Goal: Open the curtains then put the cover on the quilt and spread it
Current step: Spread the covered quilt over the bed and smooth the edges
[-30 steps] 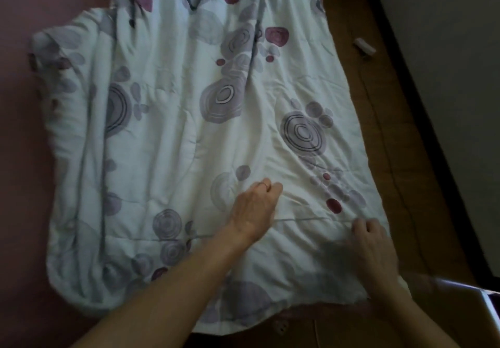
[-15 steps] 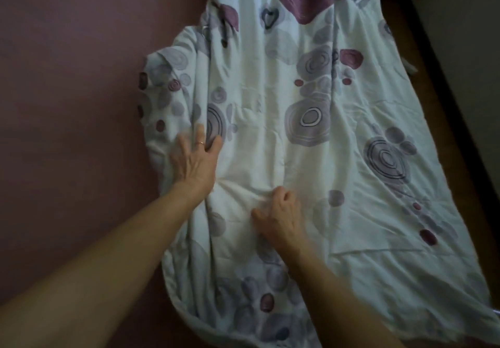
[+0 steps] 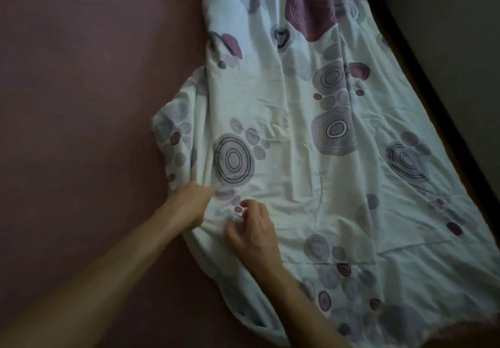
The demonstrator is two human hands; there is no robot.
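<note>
The quilt cover (image 3: 297, 174), white with purple and mauve circles, lies rumpled along the right half of the bed; whether the quilt is inside it is hidden. My left hand (image 3: 189, 203) is closed on a fold at the cover's bunched left edge. A hand's width to its right, my right hand (image 3: 253, 230) rests on the cover, its fingers curled and pinching the cloth. Both forearms reach in from the bottom left.
A mauve bed sheet (image 3: 81, 104) covers the left half of the view. A strip of wooden floor (image 3: 422, 82) runs along the cover's right side, bounded by a dark skirting and a pale wall (image 3: 460, 36).
My view has swung left along the cover. My left hand went from flat to clenched on the left-edge fold. My right hand came from the cover's middle to just beside it.
</note>
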